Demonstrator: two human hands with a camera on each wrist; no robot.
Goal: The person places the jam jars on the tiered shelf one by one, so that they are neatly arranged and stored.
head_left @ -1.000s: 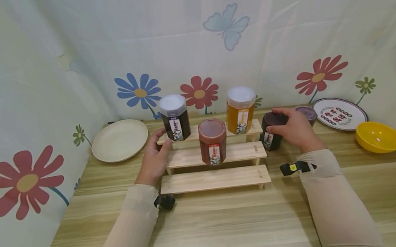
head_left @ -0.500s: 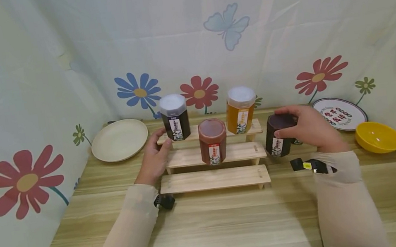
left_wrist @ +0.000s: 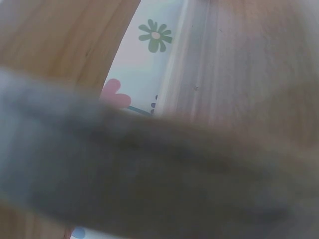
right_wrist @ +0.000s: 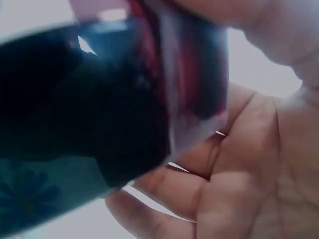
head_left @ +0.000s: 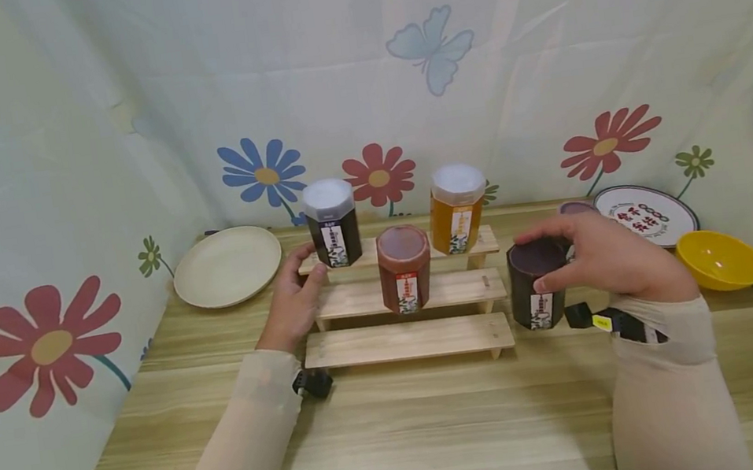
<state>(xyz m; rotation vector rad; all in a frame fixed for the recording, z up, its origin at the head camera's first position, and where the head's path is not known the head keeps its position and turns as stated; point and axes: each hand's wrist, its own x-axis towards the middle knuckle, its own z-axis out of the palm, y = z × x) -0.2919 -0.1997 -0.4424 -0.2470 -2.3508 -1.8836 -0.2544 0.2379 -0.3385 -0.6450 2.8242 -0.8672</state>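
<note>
In the head view my right hand [head_left: 601, 257] grips a dark hexagonal jar [head_left: 526, 299] near its top, right of the wooden three-step stand [head_left: 408, 340]. The right wrist view shows this jar [right_wrist: 99, 99] tilted and close, fingers and thumb around its lid end. My left hand [head_left: 291, 310] holds the left end of the stand's top step between thumb and fingers. On that step stand a dark jar with a white lid [head_left: 335, 232] and an amber jar [head_left: 458, 216]. A reddish-brown jar [head_left: 405, 275] sits on the middle step. The left wrist view is mostly blocked by a blurred grey shape.
Behind my right hand another purple-lidded jar [head_left: 576, 207] is partly hidden. At the right are a white patterned plate [head_left: 661, 225] and a yellow bowl [head_left: 721, 261]. A cream plate [head_left: 228, 266] lies at the left. A flowered curtain [head_left: 327, 75] closes off the back.
My right hand has carried the dark jar toward me and slightly right, from beside the upper steps to beside the lower ones. The left hand and the stand keep their places.
</note>
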